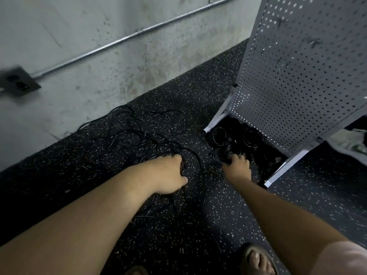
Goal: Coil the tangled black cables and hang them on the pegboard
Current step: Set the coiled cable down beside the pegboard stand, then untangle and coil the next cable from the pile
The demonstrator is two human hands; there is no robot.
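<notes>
Early stage. Tangled black cables sprawl loose on the speckled black rubber floor, left of centre by the wall. Left hand is on them, fingers curled round a strand. Right hand reaches into the coiled black cable bundles at the foot of the grey perforated metal pegboard; grip unclear. Nothing visibly hung; coiling and hanging both left.

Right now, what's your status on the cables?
Left hand grips tangled cables on floor. Right hand in coiled cables at pegboard foot, grip unclear. None hung in view.
</notes>
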